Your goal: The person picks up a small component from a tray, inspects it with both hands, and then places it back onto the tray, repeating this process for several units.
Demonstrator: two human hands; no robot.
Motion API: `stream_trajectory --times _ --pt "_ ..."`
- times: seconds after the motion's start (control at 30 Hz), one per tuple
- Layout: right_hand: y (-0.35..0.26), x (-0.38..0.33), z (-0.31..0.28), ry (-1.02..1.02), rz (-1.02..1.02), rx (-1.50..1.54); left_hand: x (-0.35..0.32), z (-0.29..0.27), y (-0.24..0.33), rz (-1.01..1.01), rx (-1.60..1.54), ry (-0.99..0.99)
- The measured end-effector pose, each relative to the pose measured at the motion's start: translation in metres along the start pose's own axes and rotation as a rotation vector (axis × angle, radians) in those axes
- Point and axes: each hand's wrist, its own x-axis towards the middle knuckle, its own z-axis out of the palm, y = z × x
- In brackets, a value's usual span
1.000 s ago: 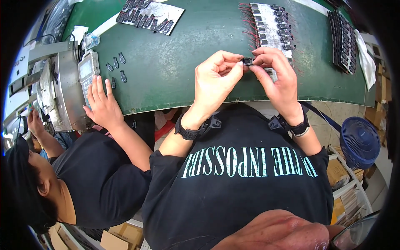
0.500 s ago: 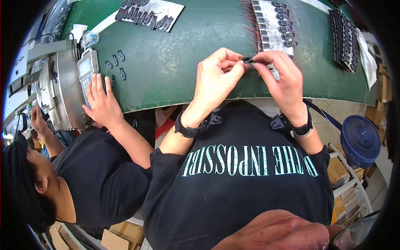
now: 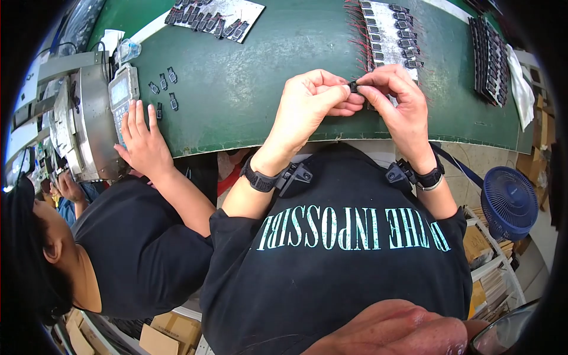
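Above the near edge of the green worktable, a small black rectangular part is pinched between my two hands. The thumb and fingers of my left hand close on its left side. From the right, the fingertips of my right hand grip it too. Fingers cover most of the part, so its details are hidden. Just beyond my hands lies a white board with rows of small black rectangular parts and thin red wires sticking out along its sides.
Farther left sits another white board with black parts, and several loose ones lie nearer. A co-worker's hand rests by a grey keypad device. At right are stacked dark trays, a white cloth and a blue fan.
The small black part has been turned between my fingertips, and my left fingers have shifted slightly right and curled beneath it. The co-worker's far hand has moved a little lower.
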Motion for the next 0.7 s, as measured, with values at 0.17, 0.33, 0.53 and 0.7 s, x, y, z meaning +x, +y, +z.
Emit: stream_trajectory --times 0.17,0.33,0.53,0.7 --pt "0.008 -0.002 -0.004 -0.144 0.249 0.325 -0.002 0.002 0.001 -0.026 -0.041 -0.009" --pt "0.005 0.001 -0.005 -0.158 0.235 0.440 -0.005 0.005 0.000 0.002 -0.037 -0.004" --pt "0.007 -0.002 -0.003 -0.200 0.200 0.318 -0.004 0.008 -0.007 0.009 -0.060 0.002" --pt "-0.011 -0.005 -0.011 -0.242 0.054 0.010 -0.011 0.019 -0.014 0.122 0.145 0.026"
